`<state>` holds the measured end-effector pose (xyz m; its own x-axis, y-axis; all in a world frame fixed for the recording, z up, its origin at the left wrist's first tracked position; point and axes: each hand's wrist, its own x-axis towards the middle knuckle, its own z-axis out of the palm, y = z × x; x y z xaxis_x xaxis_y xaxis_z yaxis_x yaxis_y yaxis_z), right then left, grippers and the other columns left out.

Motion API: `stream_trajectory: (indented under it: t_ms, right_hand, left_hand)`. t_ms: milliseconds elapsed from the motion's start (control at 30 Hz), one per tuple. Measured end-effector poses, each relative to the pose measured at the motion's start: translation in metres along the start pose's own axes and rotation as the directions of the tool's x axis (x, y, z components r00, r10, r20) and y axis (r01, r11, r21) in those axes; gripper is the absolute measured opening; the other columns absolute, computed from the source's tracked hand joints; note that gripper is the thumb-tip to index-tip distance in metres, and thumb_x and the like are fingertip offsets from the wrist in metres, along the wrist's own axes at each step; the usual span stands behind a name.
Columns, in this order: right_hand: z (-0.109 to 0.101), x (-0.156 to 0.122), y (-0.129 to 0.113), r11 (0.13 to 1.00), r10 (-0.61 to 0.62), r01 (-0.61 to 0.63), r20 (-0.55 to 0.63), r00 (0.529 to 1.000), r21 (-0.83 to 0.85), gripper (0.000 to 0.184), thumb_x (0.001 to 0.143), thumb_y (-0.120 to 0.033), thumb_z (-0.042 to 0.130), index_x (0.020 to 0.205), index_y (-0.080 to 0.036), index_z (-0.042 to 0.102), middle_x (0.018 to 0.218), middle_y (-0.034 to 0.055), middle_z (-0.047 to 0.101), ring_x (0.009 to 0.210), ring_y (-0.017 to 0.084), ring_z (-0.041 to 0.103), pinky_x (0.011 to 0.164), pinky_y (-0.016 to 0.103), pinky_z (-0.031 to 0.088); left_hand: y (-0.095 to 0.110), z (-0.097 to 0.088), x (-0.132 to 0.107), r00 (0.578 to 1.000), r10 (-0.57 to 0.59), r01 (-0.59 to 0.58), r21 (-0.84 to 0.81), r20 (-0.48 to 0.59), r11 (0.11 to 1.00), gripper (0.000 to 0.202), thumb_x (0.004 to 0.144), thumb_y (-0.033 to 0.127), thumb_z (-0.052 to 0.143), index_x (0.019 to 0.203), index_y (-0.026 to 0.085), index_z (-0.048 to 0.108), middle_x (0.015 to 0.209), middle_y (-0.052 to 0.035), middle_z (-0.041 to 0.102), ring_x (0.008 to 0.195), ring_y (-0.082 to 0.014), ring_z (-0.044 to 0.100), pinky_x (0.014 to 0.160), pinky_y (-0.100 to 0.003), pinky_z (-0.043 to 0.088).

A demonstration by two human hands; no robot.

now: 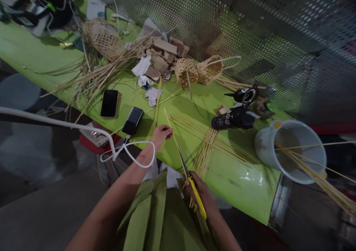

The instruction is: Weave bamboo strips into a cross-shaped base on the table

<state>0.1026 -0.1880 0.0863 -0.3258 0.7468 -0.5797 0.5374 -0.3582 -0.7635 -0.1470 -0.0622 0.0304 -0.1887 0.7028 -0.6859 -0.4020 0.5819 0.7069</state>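
Observation:
My left hand [161, 133] pinches a thin bamboo strip [168, 120] over the near edge of the green table [244, 184]. My right hand [198, 191] grips yellow-handled scissors [196, 195], whose blades [182, 162] run along that same strip. A flat woven mat of bamboo strips [207, 151] lies on the table just right of the scissors, its loose ends pointing toward me.
A phone [109, 103] and a power bank [133, 120] with a white cable [122, 151] lie to the left. Small woven baskets [187, 71], wood blocks [162, 54] and loose straw sit further back. A bucket [289, 151] holding strips stands at the right, against a perforated metal wall [250, 28].

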Motion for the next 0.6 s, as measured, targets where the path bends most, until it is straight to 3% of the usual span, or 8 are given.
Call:
stream_trajectory:
  t_ms: [233, 600]
  right_hand:
    - [0.000, -0.001, -0.012, 0.999, -0.039, 0.038, 0.022, 0.999, 0.022, 0.043, 0.098, -0.061, 0.054, 0.112, -0.023, 0.067, 0.085, 0.0028, 0.067, 0.074, 0.020, 0.060, 0.065, 0.028, 0.048]
    - [0.004, 0.008, 0.002, 1.000, -0.011, 0.011, -0.014, 1.000, -0.003, 0.040, 0.089, -0.058, 0.062, 0.103, -0.021, 0.069, 0.079, 0.0042, 0.070, 0.074, 0.022, 0.063, 0.061, 0.029, 0.048]
  left_hand:
    - [-0.012, 0.001, -0.005, 0.998, 0.031, -0.033, 0.030, 0.059, 0.999, 0.028, 0.068, 0.030, 0.087, 0.062, 0.018, 0.062, 0.060, -0.0013, 0.064, 0.056, -0.0121, 0.058, 0.061, -0.026, 0.049]
    - [-0.015, -0.005, -0.004, 0.999, 0.028, -0.029, 0.042, 0.026, 0.999, 0.026, 0.066, 0.030, 0.088, 0.065, 0.019, 0.064, 0.060, -0.0019, 0.064, 0.060, -0.0158, 0.062, 0.060, -0.028, 0.050]
